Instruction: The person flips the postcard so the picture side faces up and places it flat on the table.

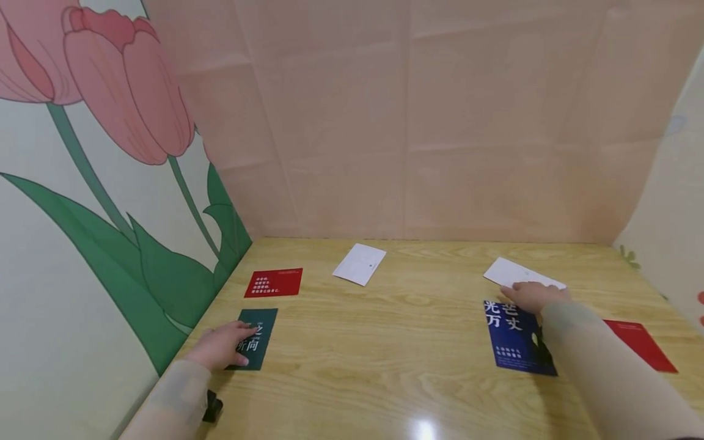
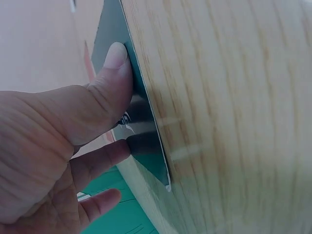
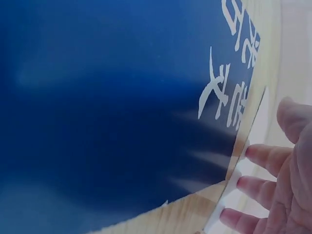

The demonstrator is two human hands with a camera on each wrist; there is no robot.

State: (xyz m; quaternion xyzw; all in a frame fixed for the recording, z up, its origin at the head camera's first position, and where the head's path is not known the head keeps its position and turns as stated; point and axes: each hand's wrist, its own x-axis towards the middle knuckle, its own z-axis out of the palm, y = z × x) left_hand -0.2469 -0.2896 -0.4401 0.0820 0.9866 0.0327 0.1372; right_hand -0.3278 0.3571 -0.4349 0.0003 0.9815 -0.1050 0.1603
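My left hand [image 1: 220, 347] lies over the left side of a dark green card [image 1: 268, 321] with white characters, which is flat on the table. In the left wrist view the thumb and a fingertip touch the green card [image 2: 148, 156], the fingers fairly straight. At the far right, my right hand [image 1: 535, 297] rests its fingertips on the near edge of a white card [image 1: 505, 271]. Just below that hand is a blue card [image 1: 508, 342] with large white characters, its right side partly overlapped by the forearm. The right wrist view shows straight, spread fingers at the white card's edge [image 3: 264, 109].
A red card [image 1: 283, 281] lies behind the green one, and another white card [image 1: 360, 263] sits at the back, left of centre. Right of my right forearm lies a second red card [image 1: 640, 345]. A small black object [image 1: 213, 406] is by my left wrist. Walls border the wooden table [image 1: 385, 342].
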